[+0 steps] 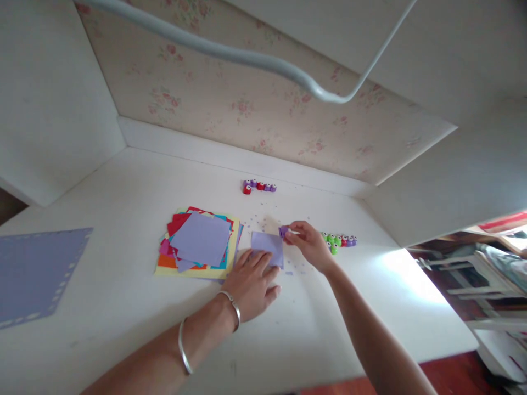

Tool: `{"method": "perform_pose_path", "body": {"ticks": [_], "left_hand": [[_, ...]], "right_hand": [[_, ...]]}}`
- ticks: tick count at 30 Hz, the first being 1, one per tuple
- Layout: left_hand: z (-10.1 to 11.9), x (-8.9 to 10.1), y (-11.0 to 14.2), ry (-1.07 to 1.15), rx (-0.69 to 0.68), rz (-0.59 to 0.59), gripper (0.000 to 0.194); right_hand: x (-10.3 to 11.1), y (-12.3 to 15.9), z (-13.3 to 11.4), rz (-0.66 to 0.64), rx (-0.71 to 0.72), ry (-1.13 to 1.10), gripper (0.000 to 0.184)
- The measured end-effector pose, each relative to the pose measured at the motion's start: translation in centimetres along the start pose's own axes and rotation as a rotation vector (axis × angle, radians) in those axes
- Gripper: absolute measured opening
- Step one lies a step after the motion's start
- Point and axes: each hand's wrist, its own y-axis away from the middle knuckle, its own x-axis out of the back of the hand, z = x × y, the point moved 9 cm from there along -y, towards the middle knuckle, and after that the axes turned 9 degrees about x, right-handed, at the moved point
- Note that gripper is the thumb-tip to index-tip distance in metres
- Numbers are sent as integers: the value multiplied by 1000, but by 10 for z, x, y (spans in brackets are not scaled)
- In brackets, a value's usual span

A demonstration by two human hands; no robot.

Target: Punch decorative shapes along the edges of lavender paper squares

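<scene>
Paper square, lavender, is lying flat on the white tabletop, its lower left part resting under the left hand, whose fingers are spreading out, unclenched. Right hand is pinching a purple craft punch between thumb and fingertips, at the square's upper right corner. Tiny punched bits are littering the surface around. Multicoloured paper stack is sitting just left. More punches are standing in two groups: back group, red and purple; right group, green, red and purple.
</scene>
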Motion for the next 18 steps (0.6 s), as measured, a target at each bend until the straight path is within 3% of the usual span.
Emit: {"method": "perform_pose_path", "body": {"ticks": [2, 5, 10, 15, 18], "left_hand": [[1, 0, 0, -4, 3, 5, 40], [3, 1, 0, -10, 3, 28, 40], [0, 12, -2, 5, 29, 104, 33], [-20, 24, -11, -62, 178, 198, 34], [-22, 18, -14, -101, 161, 173, 37]], "right_hand": [[4, 31, 10, 63, -45, -86, 36], [12, 56, 13, 132, -26, 52, 32], [13, 57, -11, 64, 201, 335, 24], [13, 56, -13, -21, 233, 357, 27], [14, 58, -8, -49, 219, 346, 28]]}}
